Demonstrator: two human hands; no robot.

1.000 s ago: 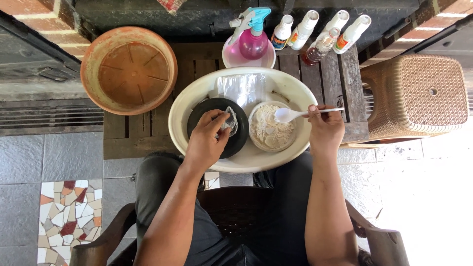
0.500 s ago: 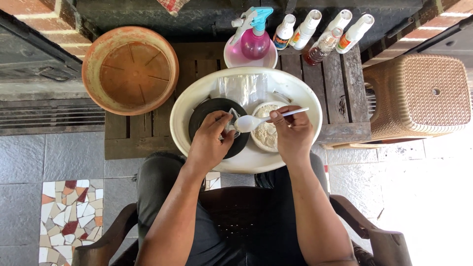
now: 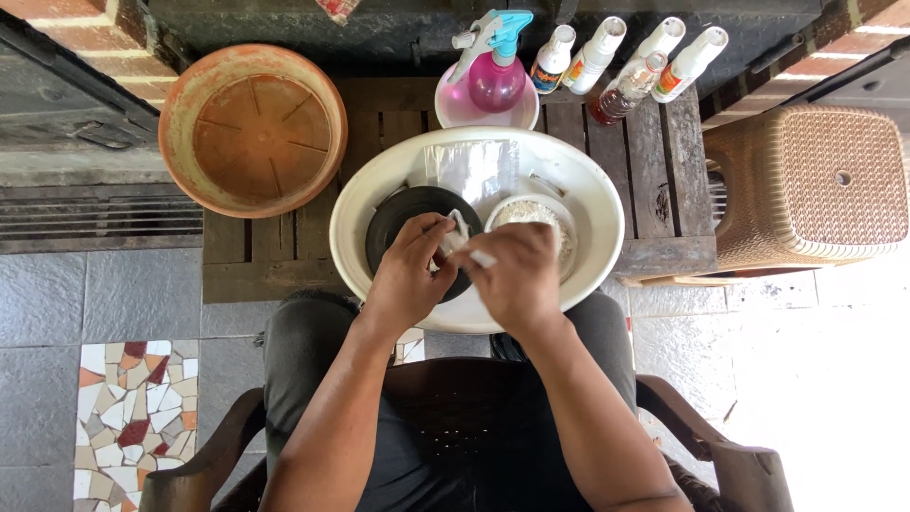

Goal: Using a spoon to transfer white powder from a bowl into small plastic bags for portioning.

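A wide white basin (image 3: 590,194) stands on a wooden crate table (image 3: 668,213) in front of my lap. In it are a black pot (image 3: 403,207), a white bowl of pale grainy material (image 3: 533,212) and a clear plastic bag (image 3: 474,166). My left hand (image 3: 409,277) is over the black pot and pinches a small whitish piece (image 3: 457,232). Close beside it, my right hand (image 3: 519,280) covers the near edge of the bowl and grips a white spoon (image 3: 482,258). The spoon's bowl end is hidden between my hands.
A large terracotta saucer (image 3: 251,128) sits at the table's left. A pink spray bottle (image 3: 495,81) on a pink dish and several small white bottles (image 3: 607,52) line the back. A woven tan stool (image 3: 820,180) stands to the right. I sit in a dark chair.
My right hand has carried the white spoon left from over the bowl to my left hand above the black pot. The left hand has barely moved.
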